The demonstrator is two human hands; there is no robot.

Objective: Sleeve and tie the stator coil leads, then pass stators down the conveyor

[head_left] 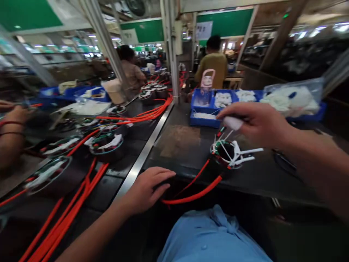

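Observation:
A round motor stator (226, 154) stands on the dark bench before me, with white cords across its opening and white sleeves sticking out to the right. Orange sleeved leads (201, 194) run from it down to the left. Above the stator is my right hand (256, 122), thumb and fingers closed together. White wrapping covers its thumb, and thin white strands show just below the fingertips; what the pinch holds is unclear. My left hand (152, 187) lies near the bench's front edge, left of the orange leads, its thumb and fingers apart and nothing in them.
Behind the stator, a blue divided bin (204, 122) holds a bottle (206, 87) and white parts. A metal rail (141, 156) borders the left line, where several stators (106, 145) and bundled orange cables (73, 211) lie. Another person's hand (15, 120) is at far left.

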